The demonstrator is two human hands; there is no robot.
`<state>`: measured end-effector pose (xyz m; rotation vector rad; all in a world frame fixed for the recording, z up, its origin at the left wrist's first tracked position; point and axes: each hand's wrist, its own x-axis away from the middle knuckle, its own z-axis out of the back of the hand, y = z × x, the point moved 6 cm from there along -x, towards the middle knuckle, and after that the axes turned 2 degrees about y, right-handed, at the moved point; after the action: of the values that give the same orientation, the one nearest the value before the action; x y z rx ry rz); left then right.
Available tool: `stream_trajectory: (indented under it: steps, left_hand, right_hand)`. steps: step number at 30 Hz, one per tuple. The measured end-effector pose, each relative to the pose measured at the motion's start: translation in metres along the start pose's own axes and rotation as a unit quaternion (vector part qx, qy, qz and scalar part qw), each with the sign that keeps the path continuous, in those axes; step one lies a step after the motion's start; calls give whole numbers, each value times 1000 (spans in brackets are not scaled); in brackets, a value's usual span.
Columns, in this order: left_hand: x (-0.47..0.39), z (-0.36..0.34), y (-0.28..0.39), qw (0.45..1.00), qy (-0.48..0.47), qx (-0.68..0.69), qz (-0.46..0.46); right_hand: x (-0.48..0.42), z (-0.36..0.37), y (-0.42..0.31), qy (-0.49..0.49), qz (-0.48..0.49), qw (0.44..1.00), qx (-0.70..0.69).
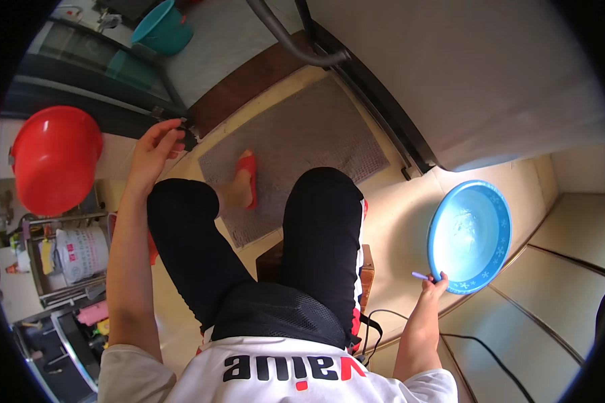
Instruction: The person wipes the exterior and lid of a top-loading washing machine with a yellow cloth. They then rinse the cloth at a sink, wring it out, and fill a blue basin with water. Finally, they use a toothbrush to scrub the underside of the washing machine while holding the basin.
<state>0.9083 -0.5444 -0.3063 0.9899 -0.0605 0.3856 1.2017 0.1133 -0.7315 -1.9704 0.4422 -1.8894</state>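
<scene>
My right hand (435,286) grips the lower rim of a blue plastic basin (504,231), which is tilted above the floor and has pale flower shapes on its rim. From the same hand sticks out a thin purple handle (419,275); the rest of it is hidden. My left hand (159,143) reaches forward past my knee, fingers loosely bent and apart, with nothing seen in it. It is nearest the lower corner of a dark-framed glass door (96,60). Close by on the left is a red plastic bucket (55,161).
A grey mat (292,136) lies before me, my red slipper (252,181) on it. I sit on a wooden stool (367,272). A grey appliance (484,75) stands at the right, cabinets (514,312) below. A black cable (494,352) runs there. A teal bucket (166,30) stands beyond.
</scene>
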Motion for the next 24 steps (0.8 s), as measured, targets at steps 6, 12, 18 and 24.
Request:
stream_trajectory:
  steps: [6,12,18,24]
  left_hand:
    - [33,42,-52,996,62,56,31]
    - [40,63,-94,984,87,154,26]
    - [57,79,-107,971,115,209,-9]
    - [61,83,-93,970,105,216,-28]
  right_hand:
    - [47,18,-27,0,26,992,122]
    - [96,37,-84,-68,68,972,216]
    - [184,33,-92,-117,67,941,309]
    - [252,10,-87,-169,52,906,385]
